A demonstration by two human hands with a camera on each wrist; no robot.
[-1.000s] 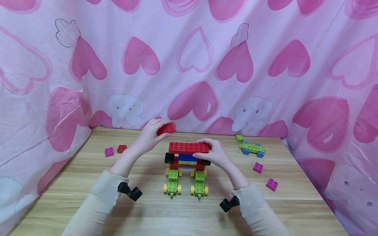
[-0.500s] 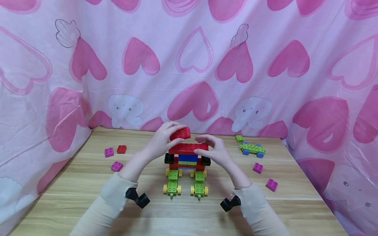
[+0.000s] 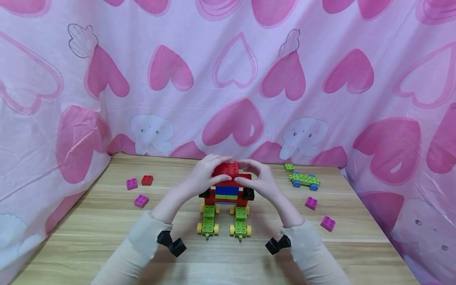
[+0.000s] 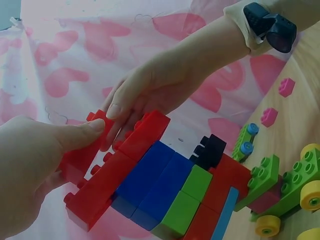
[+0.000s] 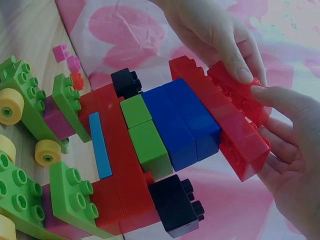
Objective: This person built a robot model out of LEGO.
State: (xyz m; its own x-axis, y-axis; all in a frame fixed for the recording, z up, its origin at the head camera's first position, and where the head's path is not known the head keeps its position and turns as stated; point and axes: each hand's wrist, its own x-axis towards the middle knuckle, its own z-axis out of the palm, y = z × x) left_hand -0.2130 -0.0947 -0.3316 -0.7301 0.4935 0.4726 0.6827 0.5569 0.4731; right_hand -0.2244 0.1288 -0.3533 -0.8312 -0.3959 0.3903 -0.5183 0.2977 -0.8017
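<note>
Small red brick [image 3: 226,169], studded face up, held on top of the long red plate [image 3: 228,183] that caps the block vehicle [image 3: 226,198]; its long axis runs left to right, parallel to the plate beneath it. Left hand [image 3: 204,174] grasps the brick's left end between thumb and fingers; right hand [image 3: 259,179] pinches its right end, thumb [image 5: 280,102] pressed on the brick's edge. The brick [image 4: 87,150] is glossy red, short and rectangular, with round studs. Directly below the two grips lie blue bricks [image 5: 180,122], green bricks [image 5: 145,135] and black bricks [image 5: 175,205], then two green wheeled bases [image 3: 208,221] with yellow wheels, pointing toward the person. Left of the left grip, on the wooden surface [image 3: 89,221], lie two pink bricks [image 3: 132,183] and a red brick [image 3: 147,180]; right of the right grip, a green wheeled plate [image 3: 304,179] and two more pink bricks [image 3: 311,202]
</note>
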